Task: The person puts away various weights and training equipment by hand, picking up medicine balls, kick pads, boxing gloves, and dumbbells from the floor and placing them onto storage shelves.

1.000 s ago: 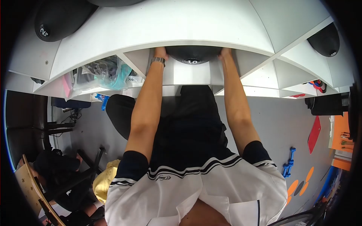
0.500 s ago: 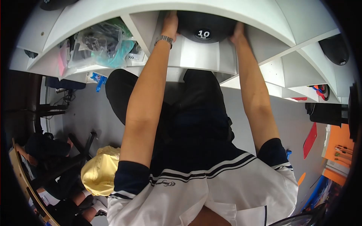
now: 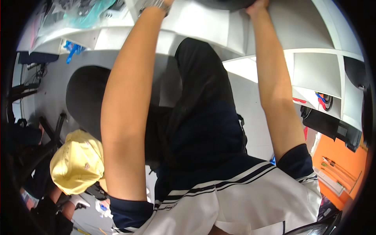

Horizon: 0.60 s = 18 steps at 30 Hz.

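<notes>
Black ball [image 3: 227, 3], left fingers cut off above.

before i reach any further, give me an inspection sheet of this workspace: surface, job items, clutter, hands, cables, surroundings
Surface: white shelf unit with compartments, cut off by the top edge of the view
Job's things: black ball, only partly in view
Clutter: clear plastic bags in an upper-left compartment; blue item below them
Hands: right hand at the ball's side; left hand mostly out of frame; neither grip can be judged
Cables: what look like dark cables at far left, blurred
Surroundings: yellow cap beside the left arm; orange panel at right
</notes>
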Available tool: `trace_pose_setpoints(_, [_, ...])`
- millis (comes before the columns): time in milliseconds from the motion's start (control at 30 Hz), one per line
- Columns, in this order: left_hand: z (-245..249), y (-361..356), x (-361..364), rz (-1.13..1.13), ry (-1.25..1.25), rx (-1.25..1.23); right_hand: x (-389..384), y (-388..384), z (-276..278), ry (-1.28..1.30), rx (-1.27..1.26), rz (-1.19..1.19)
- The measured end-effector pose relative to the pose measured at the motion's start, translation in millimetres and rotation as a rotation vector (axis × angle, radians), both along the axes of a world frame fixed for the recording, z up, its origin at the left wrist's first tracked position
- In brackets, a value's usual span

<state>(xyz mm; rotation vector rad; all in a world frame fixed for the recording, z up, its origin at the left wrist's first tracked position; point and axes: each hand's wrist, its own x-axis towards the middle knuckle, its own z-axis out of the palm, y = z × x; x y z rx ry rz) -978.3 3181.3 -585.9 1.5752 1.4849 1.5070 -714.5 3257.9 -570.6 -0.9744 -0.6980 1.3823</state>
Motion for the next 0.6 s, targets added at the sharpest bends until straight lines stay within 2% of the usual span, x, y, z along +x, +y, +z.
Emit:
trace_pose_setpoints(33, [-3.2, 2.8, 2.0, -0.018, 0.007, 0.052, -3.8, 0.4, 5.7, -0.031, -0.020, -0.025])
trace_pose_setpoints(100, [39.2, -28.9, 10.2, -0.126, -0.203, -0.245, -2.2, -2.7, 1.2, -0.088, -0.076, -0.077])
trace_pose_setpoints(133, [55.2, -42.8, 11.7, -0.178, -0.300, -0.397, -1.8, -6.5, -1.6, -0.027, -0.078, -0.099])
trace_pose_setpoints(200, [58.4, -44.7, 17.8, -0.188, -0.383, -0.331, -8.2, -15.0, 6.9, 0.091, -0.069, -0.123])
trace_pose_setpoints(267, [40.9, -25.7, 19.3, -0.230, -0.483, -0.312, -27.3, -51.8, 26.6, -0.076, -0.063, -0.100])
trace_pose_setpoints(300, [34.1, -19.1, 23.3, -0.228, -0.398, -0.228, -30.0, -62.4, 30.0, -0.140, -0.042, -0.078])
trace_pose_setpoints(367, [25.4, -13.6, 25.2, -0.197, -0.224, -0.073, -13.9, -56.6, -1.0, -0.174, 0.073, 0.039])
trace_pose_setpoints(500, [42.1, -24.8, 29.1, -0.150, -0.230, -0.140, -14.7, -60.7, -4.2, -0.148, 0.152, 0.146])
trace_pose_setpoints(600, [30.0, -16.4, 35.8, -0.108, -0.252, -0.018, -18.6, -63.9, 2.3, -0.166, 0.181, 0.165])
